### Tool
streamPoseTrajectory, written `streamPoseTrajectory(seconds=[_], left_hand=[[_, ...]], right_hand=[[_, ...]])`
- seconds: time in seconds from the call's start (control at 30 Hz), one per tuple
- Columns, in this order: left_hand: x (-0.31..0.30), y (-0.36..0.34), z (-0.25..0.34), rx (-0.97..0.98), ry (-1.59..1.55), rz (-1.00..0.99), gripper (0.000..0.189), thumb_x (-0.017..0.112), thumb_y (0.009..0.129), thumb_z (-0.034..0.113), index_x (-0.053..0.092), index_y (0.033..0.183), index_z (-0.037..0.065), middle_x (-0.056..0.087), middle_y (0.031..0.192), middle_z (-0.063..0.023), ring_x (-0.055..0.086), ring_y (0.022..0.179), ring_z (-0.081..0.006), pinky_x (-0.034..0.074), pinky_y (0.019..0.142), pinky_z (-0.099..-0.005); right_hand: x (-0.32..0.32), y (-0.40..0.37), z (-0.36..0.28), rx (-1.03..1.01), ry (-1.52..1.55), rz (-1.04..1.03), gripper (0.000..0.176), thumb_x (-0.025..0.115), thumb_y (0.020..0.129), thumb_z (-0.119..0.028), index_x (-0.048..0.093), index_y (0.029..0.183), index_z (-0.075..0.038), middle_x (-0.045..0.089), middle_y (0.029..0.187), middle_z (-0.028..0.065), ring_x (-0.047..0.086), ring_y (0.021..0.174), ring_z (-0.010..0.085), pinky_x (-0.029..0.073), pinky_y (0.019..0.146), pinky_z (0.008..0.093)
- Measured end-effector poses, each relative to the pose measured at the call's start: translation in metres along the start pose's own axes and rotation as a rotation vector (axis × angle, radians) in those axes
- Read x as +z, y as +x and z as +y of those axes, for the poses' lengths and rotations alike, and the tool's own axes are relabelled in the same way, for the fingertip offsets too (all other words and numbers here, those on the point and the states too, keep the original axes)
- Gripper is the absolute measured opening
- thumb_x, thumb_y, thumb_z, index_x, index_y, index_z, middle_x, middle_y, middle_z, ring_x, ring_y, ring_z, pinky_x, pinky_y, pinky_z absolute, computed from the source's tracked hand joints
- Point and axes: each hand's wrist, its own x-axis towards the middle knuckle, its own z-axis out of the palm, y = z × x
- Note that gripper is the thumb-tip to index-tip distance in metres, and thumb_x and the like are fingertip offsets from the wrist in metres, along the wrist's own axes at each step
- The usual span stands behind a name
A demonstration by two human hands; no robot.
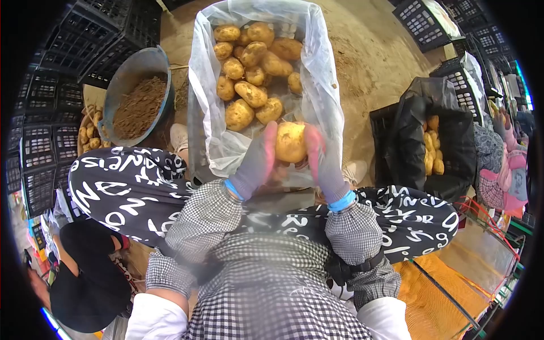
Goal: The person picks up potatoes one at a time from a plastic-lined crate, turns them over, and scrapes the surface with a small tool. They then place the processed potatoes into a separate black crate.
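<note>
One potato (290, 142) is held between my two gloved hands, over the near end of a crate lined with translucent plastic (201, 90). My left hand (258, 158) presses against its left side, and my right hand (323, 161) against its right side. Both gloves are grey with pink fingers and blue at the wrists. Several potatoes (254, 54) lie inside the crate beyond my hands, mostly toward its left and far part. The undersides of my fingers are partly hidden.
A tub of soil (139, 107) stands left of the crate, with potatoes (89, 133) beside it. At right, a black-lined crate (405, 136) holds more potatoes (433, 147). Stacked black crates (107, 34) rise at far left. Another person (90, 277) is at lower left.
</note>
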Motion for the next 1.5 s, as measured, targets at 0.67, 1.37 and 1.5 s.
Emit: streamPoseTrajectory(seconds=[0.67, 1.37, 1.5], left_hand=[[0.002, -0.01, 0.023, 0.553, -0.182, -0.112, 0.058, 0.072, 0.09, 0.014, 0.047, 0.14, -0.001, 0.051, 0.139, -0.0126, 0.053, 0.125, -0.0201, 0.046, 0.103, -0.0325], [-0.019, 0.003, 0.012, 0.42, -0.047, -0.126, 0.06, 0.079, 0.083, 0.013, 0.053, 0.135, -0.002, 0.054, 0.132, -0.0109, 0.051, 0.123, -0.0159, 0.052, 0.093, -0.0316], [-0.006, -0.006, 0.025, 0.631, 0.306, -0.059, 0.062, 0.074, 0.086, 0.015, 0.048, 0.139, -0.001, 0.056, 0.129, -0.011, 0.053, 0.121, -0.016, 0.049, 0.097, -0.0316]], right_hand=[[-0.003, 0.001, -0.023, 0.043, 0.596, -0.047, 0.079, 0.081, 0.076, -0.011, 0.041, 0.144, -0.003, 0.054, 0.13, 0.011, 0.054, 0.12, 0.02, 0.047, 0.1, 0.0335], [-0.01, -0.003, -0.01, 0.289, 0.621, -0.144, 0.059, 0.038, 0.104, -0.049, 0.044, 0.138, -0.002, 0.061, 0.122, 0.0114, 0.066, 0.098, 0.0228, 0.059, 0.073, 0.0325], [-0.013, -0.004, -0.018, 0.315, 0.696, -0.11, 0.056, 0.04, 0.104, -0.049, 0.047, 0.136, -0.004, 0.064, 0.115, 0.009, 0.067, 0.084, 0.0205, 0.056, 0.065, 0.0279]])
